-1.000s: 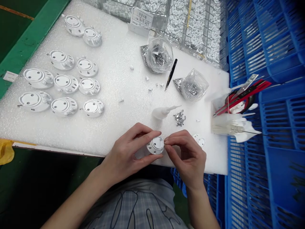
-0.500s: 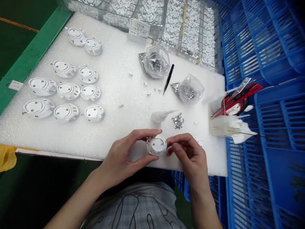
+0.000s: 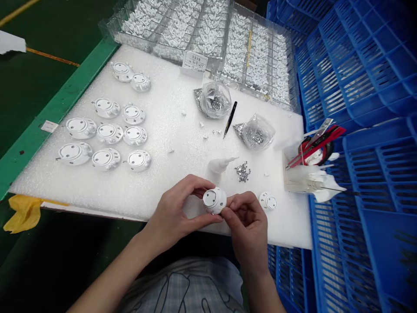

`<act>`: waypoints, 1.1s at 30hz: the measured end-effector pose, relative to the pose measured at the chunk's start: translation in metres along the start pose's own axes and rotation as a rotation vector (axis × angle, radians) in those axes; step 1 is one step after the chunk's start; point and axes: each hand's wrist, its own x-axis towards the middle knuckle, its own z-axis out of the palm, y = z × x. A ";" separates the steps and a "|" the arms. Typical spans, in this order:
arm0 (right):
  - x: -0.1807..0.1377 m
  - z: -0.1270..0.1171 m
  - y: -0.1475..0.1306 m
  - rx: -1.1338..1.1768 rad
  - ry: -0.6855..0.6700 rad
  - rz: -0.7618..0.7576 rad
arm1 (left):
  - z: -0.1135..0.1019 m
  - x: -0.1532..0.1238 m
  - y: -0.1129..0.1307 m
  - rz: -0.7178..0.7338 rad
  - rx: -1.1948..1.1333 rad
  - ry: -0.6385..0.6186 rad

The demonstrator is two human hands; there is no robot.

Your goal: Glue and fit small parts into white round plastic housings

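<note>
Between thumb and fingers, my left hand (image 3: 180,206) grips a round white plastic part (image 3: 214,200) with small dark holes in its face. My right hand (image 3: 246,217) is closed, its thumb and fingertips pressed against the part's right side; whether a small piece sits between them is hidden. Just beyond the hands stands a white dropper bottle (image 3: 219,165) with a thin nozzle. Beside it lies a small pile of shiny metal bits (image 3: 243,171). Another white part (image 3: 268,201) rests to the right of my right hand.
Several similar white parts (image 3: 110,133) sit in rows at left. Two plastic bags (image 3: 215,100) of metal bits and black tweezers (image 3: 230,119) lie mid-table. Compartmented clear trays (image 3: 208,34) stand behind. A tool holder (image 3: 293,178) and blue crates (image 3: 361,65) flank the right.
The held white part has been tilted and turned. My right hand has shifted left against its side, uncovering more of the white part on the right. The camera view has also shifted.
</note>
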 end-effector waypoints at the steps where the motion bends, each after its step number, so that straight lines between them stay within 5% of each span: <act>1: 0.000 -0.001 0.000 -0.021 -0.011 0.006 | -0.001 0.000 0.000 0.018 0.003 -0.001; 9: 0.015 -0.008 -0.004 0.062 -0.122 0.136 | -0.008 -0.001 0.002 0.061 -0.021 -0.163; 17: 0.009 -0.005 -0.002 0.045 -0.133 0.077 | -0.004 0.004 0.003 -0.034 -0.062 0.009; 23: 0.008 -0.005 -0.003 0.101 -0.127 0.141 | -0.006 0.000 0.001 0.110 -0.040 -0.043; 29: 0.006 -0.006 -0.002 0.143 -0.138 0.170 | -0.004 0.000 0.001 0.000 -0.099 -0.006; 33: 0.008 -0.007 -0.004 0.157 -0.175 0.196 | -0.009 0.001 0.002 0.009 -0.143 -0.110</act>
